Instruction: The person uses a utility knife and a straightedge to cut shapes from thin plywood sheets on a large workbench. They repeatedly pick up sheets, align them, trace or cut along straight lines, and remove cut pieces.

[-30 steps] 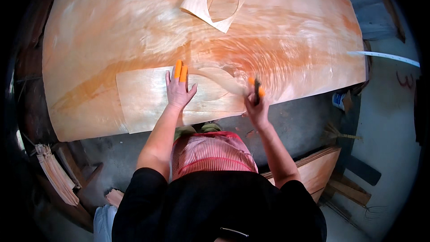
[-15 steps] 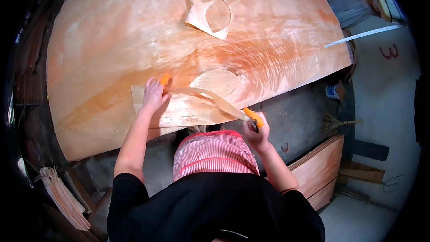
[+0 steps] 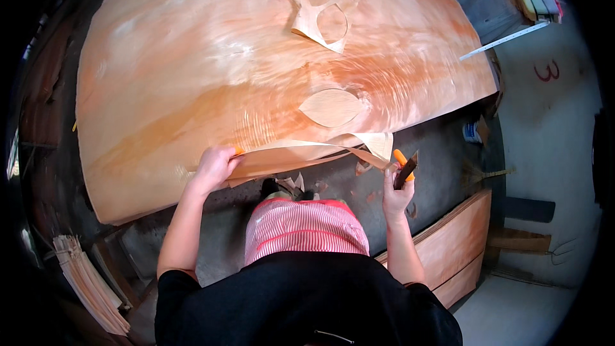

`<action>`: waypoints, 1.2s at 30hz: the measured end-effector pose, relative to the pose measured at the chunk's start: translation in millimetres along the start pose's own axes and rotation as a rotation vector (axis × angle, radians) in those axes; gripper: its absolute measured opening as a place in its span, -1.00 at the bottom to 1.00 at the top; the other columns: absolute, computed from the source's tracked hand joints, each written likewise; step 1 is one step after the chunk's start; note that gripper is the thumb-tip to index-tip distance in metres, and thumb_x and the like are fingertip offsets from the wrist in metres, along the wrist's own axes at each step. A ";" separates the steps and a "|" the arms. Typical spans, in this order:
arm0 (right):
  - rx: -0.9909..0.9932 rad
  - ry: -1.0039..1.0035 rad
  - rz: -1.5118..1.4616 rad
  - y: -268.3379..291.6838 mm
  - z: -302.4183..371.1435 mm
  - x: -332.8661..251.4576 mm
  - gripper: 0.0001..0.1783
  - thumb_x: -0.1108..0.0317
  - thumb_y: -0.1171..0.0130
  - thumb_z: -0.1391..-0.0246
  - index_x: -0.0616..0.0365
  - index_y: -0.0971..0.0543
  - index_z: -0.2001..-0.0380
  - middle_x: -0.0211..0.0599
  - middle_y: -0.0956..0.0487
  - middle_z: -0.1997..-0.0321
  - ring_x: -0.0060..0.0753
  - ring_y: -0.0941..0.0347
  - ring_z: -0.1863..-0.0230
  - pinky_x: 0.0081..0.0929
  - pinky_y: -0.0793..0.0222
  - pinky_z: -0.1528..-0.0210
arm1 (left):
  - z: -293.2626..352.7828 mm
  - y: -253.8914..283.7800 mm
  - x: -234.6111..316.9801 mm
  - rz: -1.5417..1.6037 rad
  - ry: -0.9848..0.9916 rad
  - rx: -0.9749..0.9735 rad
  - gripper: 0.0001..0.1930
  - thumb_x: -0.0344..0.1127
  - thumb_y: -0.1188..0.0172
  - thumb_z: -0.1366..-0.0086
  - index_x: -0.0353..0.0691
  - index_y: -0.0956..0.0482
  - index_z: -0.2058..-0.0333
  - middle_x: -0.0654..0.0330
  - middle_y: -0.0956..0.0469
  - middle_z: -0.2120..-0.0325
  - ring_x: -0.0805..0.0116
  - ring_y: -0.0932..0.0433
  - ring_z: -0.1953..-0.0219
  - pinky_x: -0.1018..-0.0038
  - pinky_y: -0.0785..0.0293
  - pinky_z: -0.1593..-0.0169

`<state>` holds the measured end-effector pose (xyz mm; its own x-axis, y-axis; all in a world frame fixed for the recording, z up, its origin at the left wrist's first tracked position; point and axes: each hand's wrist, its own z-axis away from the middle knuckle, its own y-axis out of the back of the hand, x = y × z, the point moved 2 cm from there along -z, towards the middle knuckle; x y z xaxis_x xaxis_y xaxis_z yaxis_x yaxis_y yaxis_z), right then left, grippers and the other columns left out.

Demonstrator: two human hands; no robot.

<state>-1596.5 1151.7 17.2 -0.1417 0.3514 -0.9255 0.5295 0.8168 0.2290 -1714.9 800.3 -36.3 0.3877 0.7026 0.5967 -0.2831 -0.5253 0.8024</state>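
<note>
A long, thin strip of pale wood veneer hangs stretched and curling between my hands at the near edge of a large veneer sheet. My left hand is closed on its left end. My right hand is closed around a dark, flat knife with an angled tip and also pinches the strip's right end. Orange covers sit on fingers of both hands. A leaf-shaped veneer piece lies flat on the sheet, beyond the strip and apart from my hands.
Farther up the sheet lies a veneer offcut with leaf-shaped holes. A white ruler reaches over its right edge. On the floor at right are a tub, a small broom and stacked boards; veneer strips are bundled at left.
The veneer strip has been lifted off the sheet and drawn toward me. My right hand has moved right, my left hand slightly nearer. The leaf-shaped piece stays on the sheet, now uncovered.
</note>
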 end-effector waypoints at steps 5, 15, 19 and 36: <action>-0.070 0.051 -0.006 -8.9 35.6 -17.8 -0.60 0.58 -0.04 0.08 0.32 -0.33 0.08 -0.51 -0.35 0.36 -0.77 -0.21 0.41 -0.84 -0.15 0.31 | 79.4 19.5 18.6 0.000 0.098 0.160 -0.88 -0.31 -0.09 -0.04 -0.21 -0.51 0.46 0.03 -0.46 0.61 0.08 -0.46 0.53 0.32 -0.35 0.47; -0.278 0.094 -0.254 -32.6 155.8 -34.6 -0.73 0.57 -0.09 0.14 0.24 -0.38 0.28 -0.59 -0.34 0.46 -0.86 -0.11 0.59 -0.88 -0.06 0.51 | 289.6 30.1 54.7 -0.050 0.336 0.507 -0.88 -0.35 -0.13 -0.02 -0.28 -0.50 0.48 0.01 -0.43 0.66 0.08 -0.43 0.59 0.38 -0.32 0.53; -0.380 0.040 -0.262 -44.7 213.5 -33.2 -0.68 0.58 -0.10 0.16 0.18 -0.40 0.24 -0.63 -0.36 0.45 -0.86 -0.09 0.61 -0.88 -0.03 0.55 | 382.7 29.0 47.8 -0.109 0.472 0.579 -0.85 -0.32 -0.13 -0.02 -0.28 -0.49 0.49 -0.02 -0.43 0.66 0.04 -0.43 0.58 0.33 -0.32 0.52; -1.053 -0.092 -0.008 -253.0 431.7 -72.6 -0.78 0.49 -0.02 0.02 0.25 -0.40 0.24 -0.51 -0.39 0.58 -0.72 -0.26 0.53 -0.76 -0.18 0.47 | 726.7 125.8 -174.2 -0.106 0.994 0.737 -0.75 -0.21 -0.05 -0.07 -0.32 -0.45 0.41 -0.08 -0.47 0.52 0.00 -0.46 0.40 0.28 -0.35 0.38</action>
<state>-1359.2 722.0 -103.8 -0.0542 0.3441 -0.9374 -0.4699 0.8195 0.3280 -1180.5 263.0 -42.7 -0.5447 0.6484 0.5319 0.3935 -0.3624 0.8449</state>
